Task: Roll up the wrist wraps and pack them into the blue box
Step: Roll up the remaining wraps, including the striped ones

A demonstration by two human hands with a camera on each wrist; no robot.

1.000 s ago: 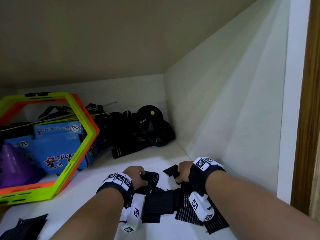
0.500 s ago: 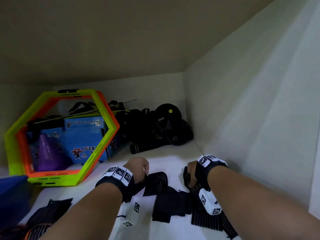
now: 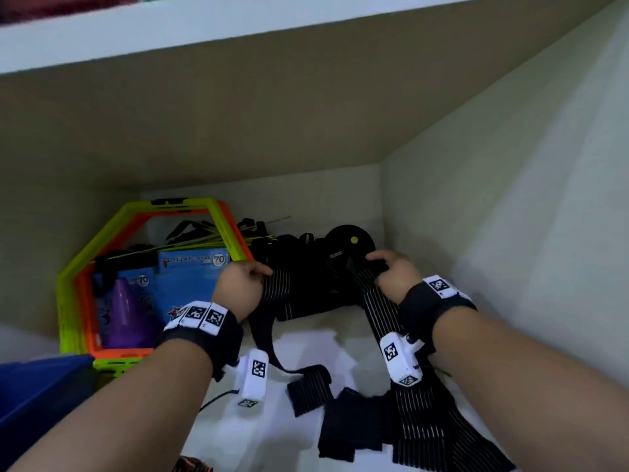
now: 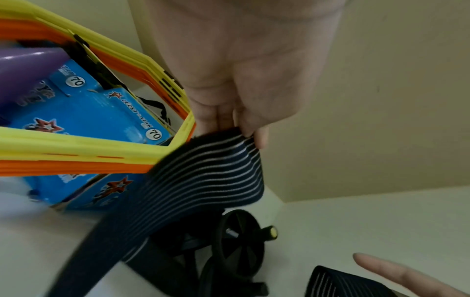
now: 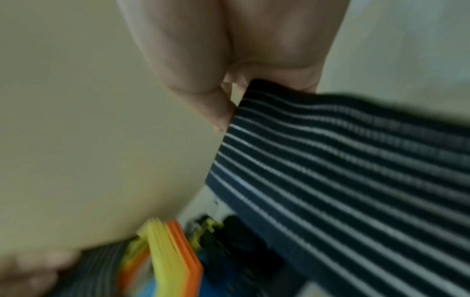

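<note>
My left hand [image 3: 260, 274] is raised above the shelf and pinches one end of a black wrist wrap with thin white stripes [image 3: 277, 284]. In the left wrist view the fingertips [image 4: 250, 133] clamp the wrap's edge [image 4: 211, 170]. My right hand [image 3: 381, 265] grips another striped wrap end [image 3: 377, 301], and the right wrist view shows that strip [image 5: 330, 170] hanging from the thumb. Both strips trail down to a loose heap of wraps [image 3: 367, 427] on the white shelf. I cannot tell whether they are one wrap or two. A dark blue box [image 3: 37, 386] shows at the lower left.
Yellow-green and orange hexagon rings [image 3: 71, 301] lean at the back left, framing light blue cartons [image 3: 194, 277] and a purple cone [image 3: 124, 311]. A black ab wheel [image 3: 350, 240] and straps fill the back corner. The cupboard's side wall [image 3: 510, 233] is close on the right, with a shelf board [image 3: 238, 28] overhead.
Both hands have risen from the shelf surface, each lifting a wrap end so the strips now hang down. The head view has pulled back, and the upper shelf edge has come into sight.
</note>
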